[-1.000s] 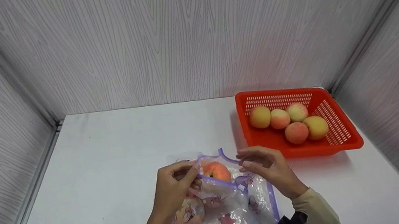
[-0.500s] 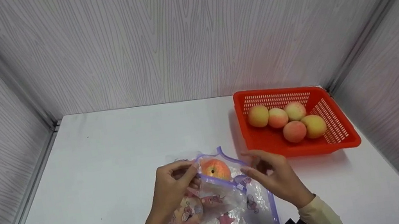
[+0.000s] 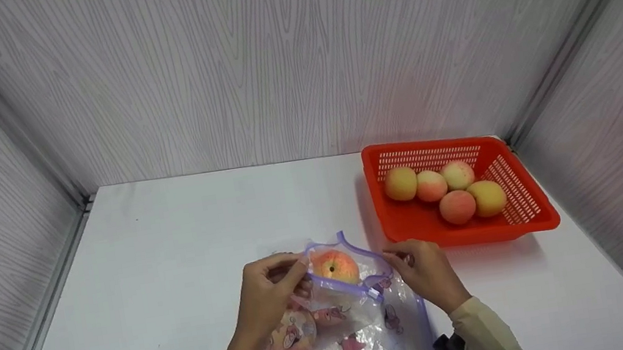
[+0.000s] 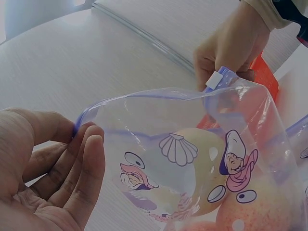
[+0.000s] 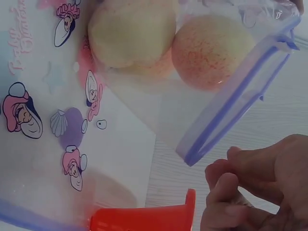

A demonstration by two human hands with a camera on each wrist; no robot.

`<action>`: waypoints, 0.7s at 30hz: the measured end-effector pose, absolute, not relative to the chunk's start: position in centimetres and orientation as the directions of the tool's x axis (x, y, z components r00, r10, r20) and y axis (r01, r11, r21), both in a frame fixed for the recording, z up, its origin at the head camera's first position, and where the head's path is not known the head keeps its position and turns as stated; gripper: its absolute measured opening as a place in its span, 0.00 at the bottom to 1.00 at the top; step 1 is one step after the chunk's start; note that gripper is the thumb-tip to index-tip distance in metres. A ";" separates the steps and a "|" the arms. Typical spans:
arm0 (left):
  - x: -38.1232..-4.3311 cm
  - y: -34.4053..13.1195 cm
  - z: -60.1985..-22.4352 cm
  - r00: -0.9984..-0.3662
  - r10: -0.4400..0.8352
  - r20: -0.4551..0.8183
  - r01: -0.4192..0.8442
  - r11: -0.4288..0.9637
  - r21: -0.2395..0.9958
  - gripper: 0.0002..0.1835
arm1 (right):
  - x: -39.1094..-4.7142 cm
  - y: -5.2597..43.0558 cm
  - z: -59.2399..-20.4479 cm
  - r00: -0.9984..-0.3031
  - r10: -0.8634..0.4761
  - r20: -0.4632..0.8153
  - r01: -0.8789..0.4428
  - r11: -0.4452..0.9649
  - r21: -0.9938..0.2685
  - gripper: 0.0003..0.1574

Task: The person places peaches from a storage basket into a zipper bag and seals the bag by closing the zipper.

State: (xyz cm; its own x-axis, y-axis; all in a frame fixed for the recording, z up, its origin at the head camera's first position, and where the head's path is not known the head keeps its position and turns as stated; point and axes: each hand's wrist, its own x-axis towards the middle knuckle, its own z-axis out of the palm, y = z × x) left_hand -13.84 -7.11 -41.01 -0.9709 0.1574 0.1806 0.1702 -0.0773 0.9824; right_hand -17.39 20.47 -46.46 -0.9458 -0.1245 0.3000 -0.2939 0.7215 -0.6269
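A clear zip bag (image 3: 347, 311) with cartoon prints and a purple zip rim stands with its mouth spread. Inside, a red-orange apple (image 3: 334, 267) shows through the mouth, and more round fruit (image 5: 214, 53) shows through the film. My left hand (image 3: 271, 295) pinches the rim's left end between thumb and fingers. At the rim's right end, near the white slider (image 4: 214, 81), my right hand (image 3: 428, 272) pinches with thumb and forefinger in the head view. The right wrist view shows a small gap between those fingertips and the bag's corner.
A red plastic basket (image 3: 468, 232) with several peach-like fruits (image 3: 458, 207) stands at the right rear of the white table (image 3: 200, 216). Another printed bag (image 5: 38, 159) with a purple edge lies flat below the filled one. Wood-grain panels (image 3: 210, 73) surround the table.
My right hand's fingers, spread beside the rim earlier, have come together at its right end. The mouth now stretches a little wider to the right. My left hand keeps its pinch.
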 end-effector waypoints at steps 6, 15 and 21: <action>-13.8 -7.2 -40.8 -0.972 0.156 0.174 0.163 -0.082 0.983 0.06 | -18.1 20.5 -47.2 -0.976 -0.130 0.177 -0.214 0.735 -0.643 0.05; -13.4 -7.4 -40.5 -0.972 0.141 0.186 0.179 -0.064 0.982 0.06 | -17.8 20.4 -47.0 -0.978 -0.176 0.115 -0.200 0.609 -0.768 0.03; -14.0 -8.2 -40.5 -0.971 0.071 0.228 0.223 -0.068 0.972 0.06 | -17.3 19.3 -45.3 -0.969 -0.202 0.142 -0.216 0.419 -0.882 0.05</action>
State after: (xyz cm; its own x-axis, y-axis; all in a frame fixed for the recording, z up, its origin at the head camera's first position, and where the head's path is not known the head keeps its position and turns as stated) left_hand -13.99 -8.20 -40.52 -0.9712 0.0709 0.2275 0.2229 -0.0678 0.9725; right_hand -17.32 19.31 -45.30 -0.9691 -0.2021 0.1416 -0.2162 0.4189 -0.8819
